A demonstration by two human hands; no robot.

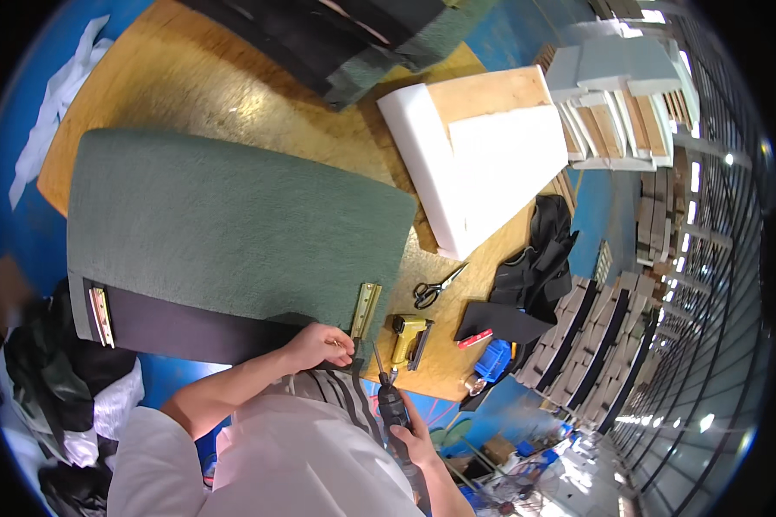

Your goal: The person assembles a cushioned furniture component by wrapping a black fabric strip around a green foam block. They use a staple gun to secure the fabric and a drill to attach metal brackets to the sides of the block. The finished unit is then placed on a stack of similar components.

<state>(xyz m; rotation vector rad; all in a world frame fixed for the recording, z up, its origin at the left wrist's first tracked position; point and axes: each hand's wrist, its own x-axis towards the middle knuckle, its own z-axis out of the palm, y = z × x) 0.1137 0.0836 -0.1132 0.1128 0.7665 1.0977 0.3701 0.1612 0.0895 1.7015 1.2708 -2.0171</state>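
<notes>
A green upholstered panel (pixel 233 215) lies on the wooden table, with a dark fabric strip (pixel 181 326) along its near edge. Two brass-coloured metal brackets sit on it, a left bracket (pixel 102 317) and a right bracket (pixel 366 310). Close to the right bracket's lower end, my left hand (pixel 317 346) is closed in a pinch on a small brass-coloured piece (pixel 336 343), too small to name surely. My right hand (pixel 416 438) is wrapped round a black power screwdriver (pixel 391 403). Its long bit (pixel 377 358) points up beside the bracket, apart from it.
Right of the panel are a yellow staple gun (pixel 409 338), scissors (pixel 440 286), black fabric (pixel 535 267) and a blue tool (pixel 493 360). A white foam-covered frame (pixel 491 164) stands behind them. Dark upholstered pieces (pixel 345 43) lie at the table's far side.
</notes>
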